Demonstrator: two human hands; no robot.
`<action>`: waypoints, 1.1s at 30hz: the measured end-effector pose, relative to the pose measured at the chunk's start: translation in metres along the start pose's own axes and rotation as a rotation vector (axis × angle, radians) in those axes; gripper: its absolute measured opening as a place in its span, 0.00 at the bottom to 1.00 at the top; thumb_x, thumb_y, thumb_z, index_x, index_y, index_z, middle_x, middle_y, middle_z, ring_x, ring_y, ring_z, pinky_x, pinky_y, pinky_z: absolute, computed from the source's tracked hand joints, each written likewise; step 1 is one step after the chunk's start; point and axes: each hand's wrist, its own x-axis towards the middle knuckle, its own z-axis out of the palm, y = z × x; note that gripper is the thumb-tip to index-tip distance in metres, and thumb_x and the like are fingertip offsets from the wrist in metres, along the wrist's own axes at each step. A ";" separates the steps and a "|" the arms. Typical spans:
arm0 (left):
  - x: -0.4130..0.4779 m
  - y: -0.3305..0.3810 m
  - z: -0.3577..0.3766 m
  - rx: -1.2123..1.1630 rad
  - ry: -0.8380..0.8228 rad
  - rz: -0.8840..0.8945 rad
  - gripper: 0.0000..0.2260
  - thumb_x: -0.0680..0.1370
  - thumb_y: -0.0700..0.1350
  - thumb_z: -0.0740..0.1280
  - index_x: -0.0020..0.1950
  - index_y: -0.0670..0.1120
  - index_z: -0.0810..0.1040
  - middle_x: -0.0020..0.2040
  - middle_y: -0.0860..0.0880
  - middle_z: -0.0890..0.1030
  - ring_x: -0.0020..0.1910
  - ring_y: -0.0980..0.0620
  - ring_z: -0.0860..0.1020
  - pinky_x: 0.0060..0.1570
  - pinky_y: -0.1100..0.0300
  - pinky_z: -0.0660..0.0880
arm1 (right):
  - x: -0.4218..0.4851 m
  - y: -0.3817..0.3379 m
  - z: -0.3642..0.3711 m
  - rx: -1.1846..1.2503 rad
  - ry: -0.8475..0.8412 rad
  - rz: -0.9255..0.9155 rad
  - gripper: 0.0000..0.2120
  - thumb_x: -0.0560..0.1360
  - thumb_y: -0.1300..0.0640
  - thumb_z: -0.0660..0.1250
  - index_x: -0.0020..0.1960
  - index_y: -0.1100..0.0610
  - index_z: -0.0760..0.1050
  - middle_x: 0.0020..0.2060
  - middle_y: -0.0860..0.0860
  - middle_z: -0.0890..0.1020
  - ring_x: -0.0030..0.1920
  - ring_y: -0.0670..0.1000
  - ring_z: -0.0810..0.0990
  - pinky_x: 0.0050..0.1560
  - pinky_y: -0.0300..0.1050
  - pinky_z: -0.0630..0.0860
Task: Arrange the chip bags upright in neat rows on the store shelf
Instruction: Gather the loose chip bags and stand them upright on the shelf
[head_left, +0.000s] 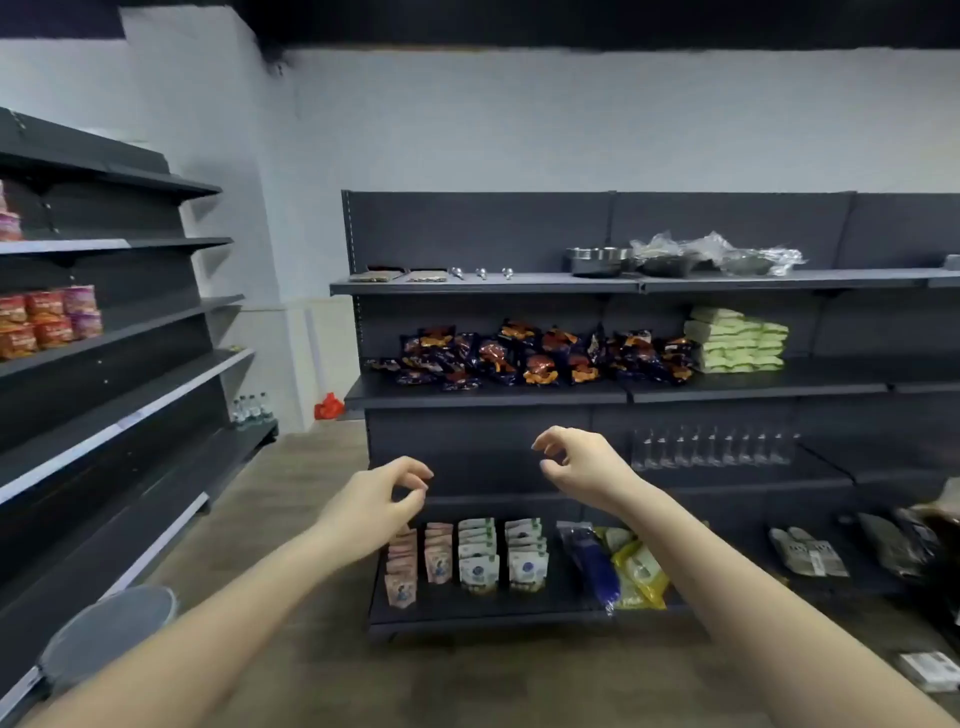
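- Store aisle, facing the dark shelving unit: my left hand and right hand hang in the air in front of it. Both are below the shelf I am to tidy and touch nothing.
- The fingers of both hands are loosely curled, thumb near forefinger, with nothing between them. I judge this a ready-to-pick pose, not a grip.
- The chip bags, dark blue with orange, lie in a jumbled heap on the middle shelf, most of them flat or tilted and overlapping. No row shows, so the task looks barely begun.
- The heap sits back from the shelf's front edge, and that front strip is probably where a first upright row can stand.
- Just right of the heap, a stack of pale green packs lies flat, close against the last bags. It bounds the rows on that side.
- On the bottom shelf, small pouches stand upright in files, a fair model of the order wanted above.
- Likely next: reach up and forward to the nearest bags at the heap's left end.
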 end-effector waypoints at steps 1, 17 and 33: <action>0.012 -0.003 0.002 -0.001 0.005 0.007 0.08 0.76 0.47 0.63 0.52 0.60 0.74 0.48 0.62 0.79 0.35 0.59 0.80 0.45 0.55 0.77 | 0.011 0.003 0.005 0.003 -0.004 0.003 0.13 0.76 0.57 0.61 0.60 0.54 0.75 0.54 0.52 0.80 0.53 0.50 0.76 0.55 0.44 0.73; 0.254 -0.053 0.035 0.264 0.035 0.033 0.11 0.78 0.48 0.60 0.58 0.56 0.74 0.55 0.60 0.77 0.48 0.61 0.74 0.49 0.62 0.73 | 0.261 0.079 0.019 0.016 -0.103 -0.117 0.12 0.77 0.58 0.61 0.59 0.54 0.77 0.56 0.51 0.80 0.54 0.48 0.76 0.53 0.38 0.71; 0.426 -0.238 -0.001 0.366 -0.060 0.089 0.11 0.78 0.49 0.59 0.59 0.55 0.75 0.57 0.58 0.77 0.56 0.56 0.73 0.56 0.58 0.71 | 0.480 0.048 0.166 -0.093 -0.169 -0.150 0.13 0.77 0.55 0.59 0.61 0.51 0.74 0.62 0.50 0.73 0.62 0.52 0.70 0.59 0.49 0.73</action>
